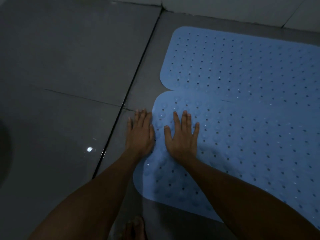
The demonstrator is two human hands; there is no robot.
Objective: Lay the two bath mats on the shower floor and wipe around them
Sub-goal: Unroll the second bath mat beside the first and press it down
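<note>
You have both blue bath mats down on the grey shower floor [74, 70], the far mat [242, 64] against the wall and the near mat [242, 144] just this side of it, their long edges meeting. Your right hand [182, 135] presses flat on the near mat's left end, fingers spread, grasping nothing. Your left hand [140, 134] lies flat across that mat's left edge, fingers straight, partly on tile, released

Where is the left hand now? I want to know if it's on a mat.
In the head view, the left hand lies flat at the near mat's left edge, mostly on grey floor, beside the right hand.
</note>
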